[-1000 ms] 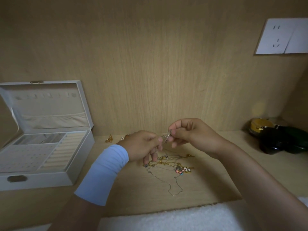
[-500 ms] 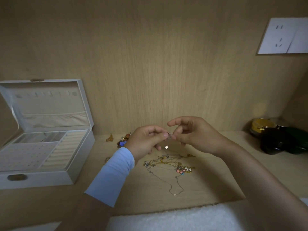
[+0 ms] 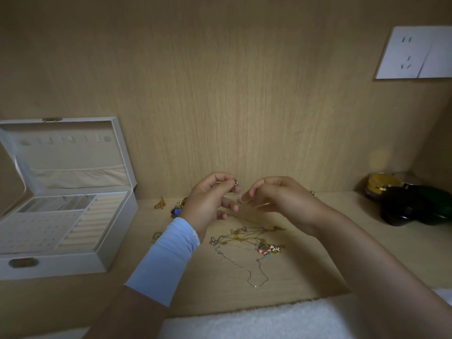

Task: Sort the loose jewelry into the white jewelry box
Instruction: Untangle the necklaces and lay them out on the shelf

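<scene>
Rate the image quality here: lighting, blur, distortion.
Head view: dim, warm light, brightest on the back panel mid-frame; wide-angle lens skews the white jewelry box and socket plate edges; the dark jars at right sink into shadow; also in the head view, left hand and right hand are softly blurred, so the small piece the left hand pinches is unidentifiable.

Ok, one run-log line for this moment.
left hand: pinches small silver piece | right hand: fingertips at tiny piece, grip unclear | jewelry box: open | chains: loose on shelf
</scene>
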Tool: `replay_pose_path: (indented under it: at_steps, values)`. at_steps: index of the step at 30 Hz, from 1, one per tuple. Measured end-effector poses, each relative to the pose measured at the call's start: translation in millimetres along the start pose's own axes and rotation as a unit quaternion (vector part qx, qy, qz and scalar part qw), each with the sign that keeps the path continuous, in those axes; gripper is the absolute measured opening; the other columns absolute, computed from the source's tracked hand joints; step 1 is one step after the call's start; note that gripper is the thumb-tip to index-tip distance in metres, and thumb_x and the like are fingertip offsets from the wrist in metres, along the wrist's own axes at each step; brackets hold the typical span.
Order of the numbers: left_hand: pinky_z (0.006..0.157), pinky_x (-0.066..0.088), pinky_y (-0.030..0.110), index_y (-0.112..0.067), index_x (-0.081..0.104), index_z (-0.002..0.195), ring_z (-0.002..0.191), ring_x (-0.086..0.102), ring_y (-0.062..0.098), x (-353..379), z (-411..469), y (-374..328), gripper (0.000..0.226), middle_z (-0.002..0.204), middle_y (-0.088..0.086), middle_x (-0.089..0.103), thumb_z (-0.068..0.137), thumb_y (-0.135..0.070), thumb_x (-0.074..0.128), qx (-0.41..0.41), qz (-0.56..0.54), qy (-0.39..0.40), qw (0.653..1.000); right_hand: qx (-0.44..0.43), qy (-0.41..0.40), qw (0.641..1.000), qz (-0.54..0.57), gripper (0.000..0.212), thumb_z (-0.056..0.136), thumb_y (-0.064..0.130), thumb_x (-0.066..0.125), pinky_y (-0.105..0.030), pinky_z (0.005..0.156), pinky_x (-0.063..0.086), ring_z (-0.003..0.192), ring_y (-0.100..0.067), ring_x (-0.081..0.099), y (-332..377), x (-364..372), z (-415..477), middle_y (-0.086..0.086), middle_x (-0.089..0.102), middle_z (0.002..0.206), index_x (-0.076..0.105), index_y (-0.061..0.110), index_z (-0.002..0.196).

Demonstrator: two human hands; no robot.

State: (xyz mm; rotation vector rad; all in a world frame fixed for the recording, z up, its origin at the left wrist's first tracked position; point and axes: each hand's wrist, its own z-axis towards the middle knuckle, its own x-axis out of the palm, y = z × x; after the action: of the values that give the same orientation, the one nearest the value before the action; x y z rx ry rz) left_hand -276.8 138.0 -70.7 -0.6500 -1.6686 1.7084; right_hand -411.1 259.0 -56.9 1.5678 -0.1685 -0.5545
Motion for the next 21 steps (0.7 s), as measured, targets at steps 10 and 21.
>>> replay_pose_path:
  at_steps: [10,21]
  values:
    - [0.042,0.040,0.019,-0.020,0.053,0.102,0.046,0.053,0.013,-7.0,3.9,3.4,0.005,0.087,-0.002,0.074,0.099,-0.024,0.052,-0.091,-0.149,-0.091,0.980,0.012,-0.043,0.981,0.190,0.019,0.093,0.011,0.037,-0.035,0.054,0.047,0.046,-0.019,0.031,0.2,2.8,0.4,-0.002,0.037,0.059,0.053,0.012,0.083]
    - [0.046,0.043,0.021,-0.021,0.056,0.098,0.059,0.063,0.017,-9.0,1.9,-7.7,0.005,0.102,-0.001,0.072,0.099,-0.021,0.052,0.023,-0.178,-0.147,0.973,0.146,-0.212,0.952,0.164,0.019,0.096,0.021,0.050,-0.039,0.058,0.056,0.055,-0.024,0.050,-8.4,-8.5,6.4,-0.009,0.056,0.070,0.053,0.009,0.083]
